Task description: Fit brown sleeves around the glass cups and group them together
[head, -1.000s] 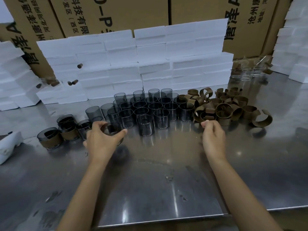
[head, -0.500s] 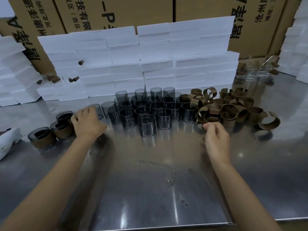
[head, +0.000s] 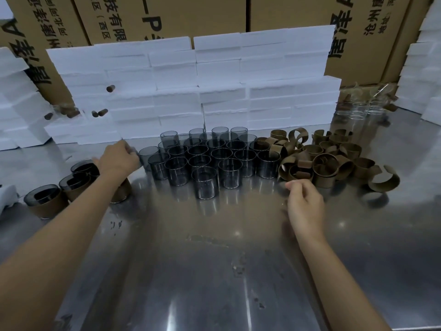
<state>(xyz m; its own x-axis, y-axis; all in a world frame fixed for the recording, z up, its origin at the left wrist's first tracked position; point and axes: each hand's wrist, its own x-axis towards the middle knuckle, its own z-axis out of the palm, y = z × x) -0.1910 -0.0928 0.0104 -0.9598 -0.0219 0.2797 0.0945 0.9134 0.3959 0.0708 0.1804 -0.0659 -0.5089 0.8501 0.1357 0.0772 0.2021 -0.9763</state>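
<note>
Several bare smoky glass cups (head: 205,163) stand packed together at mid table. To their right lies a heap of brown sleeves (head: 322,161). Several sleeved cups (head: 45,201) are grouped at the left, and one more sleeved cup (head: 123,193) shows partly under my left wrist. My left hand (head: 118,160) reaches over it. Its curled fingers touch the left side of the leftmost bare cup (head: 149,155); the grip itself is hidden. My right hand (head: 305,206) hovers just in front of the sleeve heap, fingers curled, with nothing visible in it.
The steel table (head: 214,271) has its front edge close to me. White foam blocks (head: 191,91) are stacked behind the cups and at both sides, with cardboard boxes (head: 286,15) behind them. Clear glasses (head: 360,109) stand at the back right.
My left hand carried a sleeved cup left to the group and left it there, then moved up and right to the leftmost bare cup. My right hand stayed by the sleeves.
</note>
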